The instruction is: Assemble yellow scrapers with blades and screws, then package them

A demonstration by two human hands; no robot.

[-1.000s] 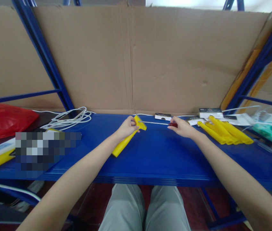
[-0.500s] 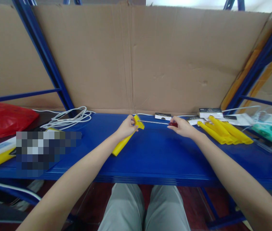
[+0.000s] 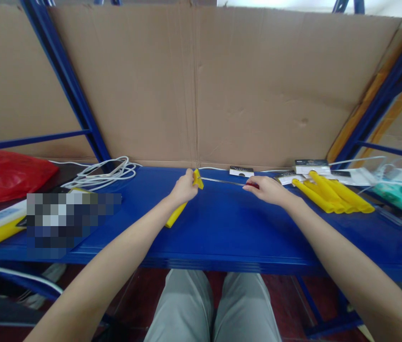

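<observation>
My left hand (image 3: pixel 185 187) is closed around a yellow plastic handle (image 3: pixel 175 217) with a short crosswise head at its upper end, which points away from me. Its lower end shows below the hand, just above or on the blue tabletop; I cannot tell which. My right hand (image 3: pixel 266 190) grips the dark red handle of a screwdriver (image 3: pixel 224 181). The long metal shaft runs left, nearly level, and its tip meets the yellow head beside my left fingers. The fingers hide most of the red grip.
Several yellow handles (image 3: pixel 332 194) lie at the right by small black-and-white boxes (image 3: pixel 312 166). Another small box (image 3: pixel 241 171) stands at the back edge. Left are a coiled white cable (image 3: pixel 101 175), a red bag (image 3: pixel 8 175) and a blurred-out item. Cardboard (image 3: pixel 193 85) walls the back.
The yellow handle's head has shifted slightly left and turned in my left hand. My right hand has moved a little left with the screwdriver, its fingers wrapped further over the grip.
</observation>
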